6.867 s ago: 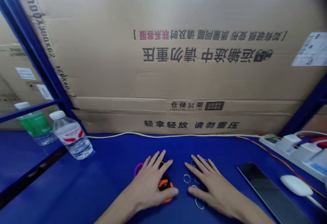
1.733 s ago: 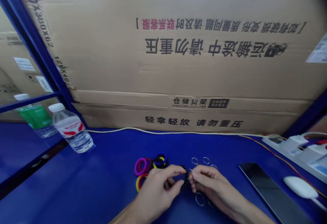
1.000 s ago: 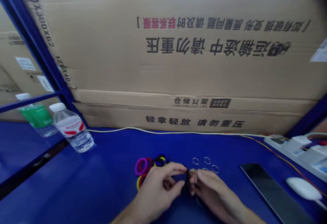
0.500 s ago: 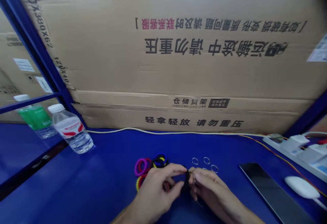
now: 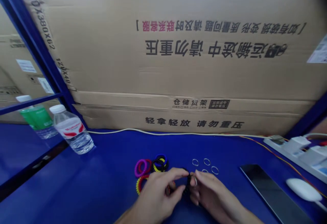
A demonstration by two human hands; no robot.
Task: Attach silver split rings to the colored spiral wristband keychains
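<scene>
Low in the picture, my left hand [image 5: 159,196] pinches a black coiled hair tie [image 5: 188,182] between thumb and fingers. Right against it, my right hand [image 5: 212,196] pinches a small metal ring [image 5: 195,181] at the tie. The two hands touch at the fingertips. Behind my left hand lie more coiled ties: a magenta one [image 5: 141,167], a black, blue and yellow one [image 5: 160,162] and a yellow and red one [image 5: 140,182]. Loose metal rings [image 5: 205,164] lie on the blue table [image 5: 107,169] just beyond my right hand.
Large cardboard boxes [image 5: 178,63] stand along the back of the table. A clear water bottle [image 5: 71,133] and a green bottle [image 5: 35,121] stand at the left by a blue rack post. At the right are a dark tablet [image 5: 270,191], a white mouse [image 5: 304,190] and a power strip [image 5: 298,150].
Earlier both hands lay flat over the ties and rings. Since then they have picked up a black tie and a ring and hold them together; in the last second they barely moved.
</scene>
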